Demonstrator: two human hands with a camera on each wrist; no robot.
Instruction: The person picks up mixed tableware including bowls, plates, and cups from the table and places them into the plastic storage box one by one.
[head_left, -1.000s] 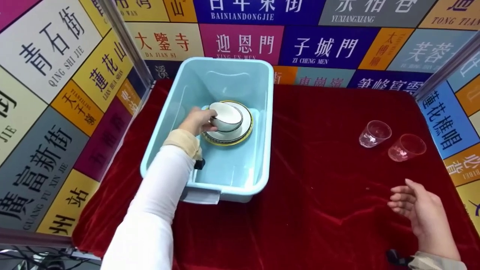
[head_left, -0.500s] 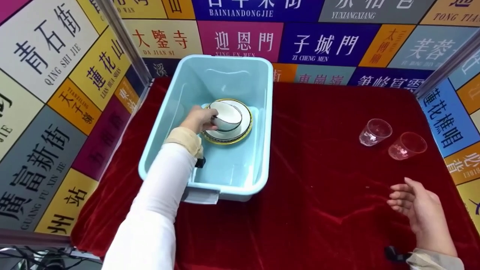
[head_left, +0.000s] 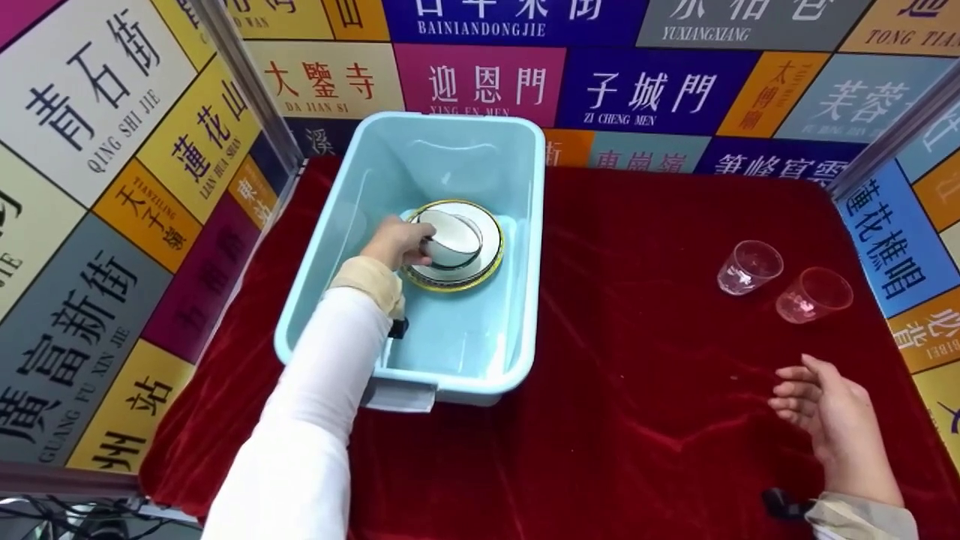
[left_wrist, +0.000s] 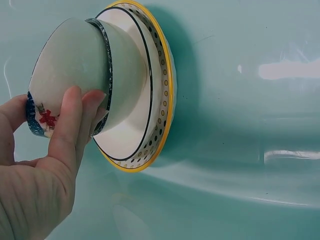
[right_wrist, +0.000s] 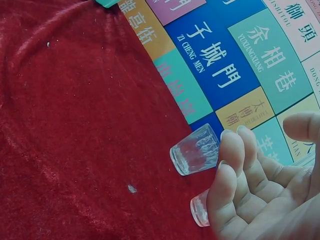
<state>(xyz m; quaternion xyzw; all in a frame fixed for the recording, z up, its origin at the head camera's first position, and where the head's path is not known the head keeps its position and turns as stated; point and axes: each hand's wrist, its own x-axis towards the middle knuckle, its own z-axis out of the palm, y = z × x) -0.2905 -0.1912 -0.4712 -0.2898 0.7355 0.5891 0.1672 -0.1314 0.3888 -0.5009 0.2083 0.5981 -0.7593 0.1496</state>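
Observation:
Inside the light blue plastic tub [head_left: 528,300], my left hand [head_left: 394,241] pinches a white bowl [left_wrist: 70,55] by its side, thumb on one side and fingers on the other. The bowl leans at an angle against a second bowl [left_wrist: 129,70] with a dark speckled rim. Under them lie a white plate [left_wrist: 125,142] with a dark line and a yellow-rimmed plate [left_wrist: 169,85] with dots. My right hand [head_left: 829,405] hovers over the red cloth, fingers loosely curled, holding nothing. Nearest to it are a pinkish glass [head_left: 814,296] and a clear glass [head_left: 750,268].
Red velvet cloth [head_left: 637,360] covers the table. Panels with printed signs [head_left: 487,82] wall in the back and both sides. The tub stands left of centre, close to the back panel, and its front handle [head_left: 397,396] points towards me.
The bowl in my left hand has tilted slightly, and the rim of the bowl beneath now shows beside it. My right hand has shifted a little to the left.

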